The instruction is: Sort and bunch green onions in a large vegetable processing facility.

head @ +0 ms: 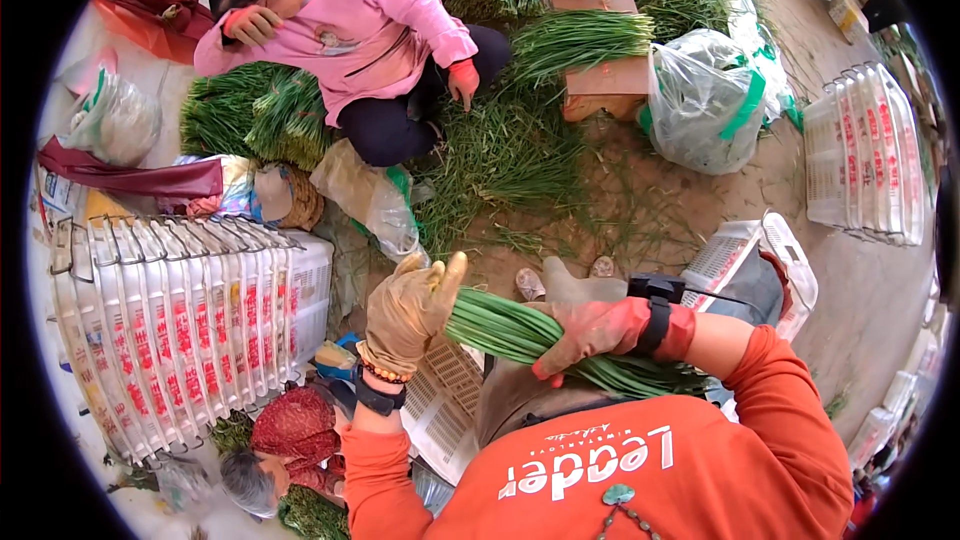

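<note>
My right hand [600,334], in a red rubber glove stained with dirt, grips a bundle of long green chives [499,326] across my lap. Its thumb lies over the stalks, and their far ends trail under my right forearm. At the left end of the bundle is my left hand [405,311], in a dirty tan glove, raised with fingers apart. Its palm is against or very close to the stalk ends; contact is hard to tell. Dark bands circle both wrists, and a beaded bracelet [386,373] sits on the left one.
Stacked white plastic crates [195,322] stand at left, more crates [862,157] at right. Loose chives [502,157] litter the floor ahead. A co-worker in pink [375,22] sits there; another person [289,427] is at lower left. A filled plastic bag [705,105] stands by a low stool [607,86].
</note>
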Available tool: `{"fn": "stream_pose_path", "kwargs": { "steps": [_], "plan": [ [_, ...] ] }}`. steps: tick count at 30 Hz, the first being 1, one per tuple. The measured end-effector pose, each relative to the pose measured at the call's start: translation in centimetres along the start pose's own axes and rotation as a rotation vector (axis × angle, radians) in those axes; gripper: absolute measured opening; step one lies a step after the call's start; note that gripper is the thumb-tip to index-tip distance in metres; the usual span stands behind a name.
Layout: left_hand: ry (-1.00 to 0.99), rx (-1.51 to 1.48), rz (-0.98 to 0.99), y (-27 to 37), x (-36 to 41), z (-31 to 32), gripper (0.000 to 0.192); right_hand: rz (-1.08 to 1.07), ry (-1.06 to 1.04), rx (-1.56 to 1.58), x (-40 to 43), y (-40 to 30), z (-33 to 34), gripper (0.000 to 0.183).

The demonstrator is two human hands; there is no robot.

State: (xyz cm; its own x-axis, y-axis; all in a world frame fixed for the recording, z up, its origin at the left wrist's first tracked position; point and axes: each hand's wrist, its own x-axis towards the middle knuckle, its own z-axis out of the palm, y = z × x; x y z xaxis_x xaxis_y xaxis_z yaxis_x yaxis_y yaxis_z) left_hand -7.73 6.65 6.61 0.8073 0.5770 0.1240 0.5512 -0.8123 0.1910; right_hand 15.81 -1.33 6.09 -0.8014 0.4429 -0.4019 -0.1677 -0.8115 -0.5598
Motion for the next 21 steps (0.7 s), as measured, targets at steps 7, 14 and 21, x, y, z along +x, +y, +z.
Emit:
{"fn": "stream_pose_path", "kwargs": {
  "steps": [7, 14, 21],
  "plan": [
    [0.476, -0.888, -0.981, -8.8, -10.6, 1.0, 0.061, 0.153, 0.271, -0.181, 0.2, 0.2, -2.9, 0.06],
    [0.079, -0.157, -0.424, -1.3, -0.8, 5.5, 0.054, 0.167, 0.498, -1.073, 5.5, 0.0, -1.2, 0.072],
    [0.198, -0.659, -1.104, -10.2, -11.0, 10.1, 0.06, -0.083, 0.558, -0.23, 2.3, -0.8, -8.6, 0.061]
  ]
}}
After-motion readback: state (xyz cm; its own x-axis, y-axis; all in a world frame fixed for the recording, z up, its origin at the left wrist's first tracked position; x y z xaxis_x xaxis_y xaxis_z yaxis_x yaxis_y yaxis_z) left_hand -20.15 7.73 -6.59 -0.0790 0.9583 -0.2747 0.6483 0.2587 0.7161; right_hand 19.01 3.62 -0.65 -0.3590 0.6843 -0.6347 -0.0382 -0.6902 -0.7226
